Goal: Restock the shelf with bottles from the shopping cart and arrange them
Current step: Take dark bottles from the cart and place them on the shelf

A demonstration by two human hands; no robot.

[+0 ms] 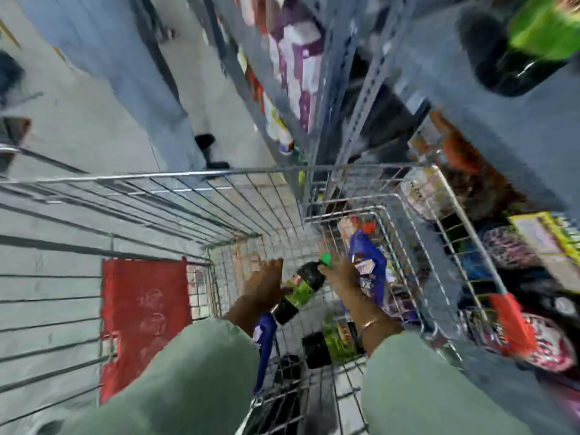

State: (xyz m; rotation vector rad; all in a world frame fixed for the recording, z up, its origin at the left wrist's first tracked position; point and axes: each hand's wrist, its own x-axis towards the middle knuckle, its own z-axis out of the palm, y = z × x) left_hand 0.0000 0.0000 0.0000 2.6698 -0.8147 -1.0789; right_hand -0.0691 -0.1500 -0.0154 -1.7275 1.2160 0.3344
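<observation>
1. Cart (188,175): wire, fills the lower frame.
2. Bottle (301,288): dark, green cap, centre frame, gripped by both hands.
3. Right hand (340,276) at neck; left hand (265,285) on body.
4. Shelf (354,89): upper right, blurred.

I count two hands (266,285), one wire cart (219,177), two dark bottles (309,274) with green labels in it, one more up on the shelf (455,89).
</observation>
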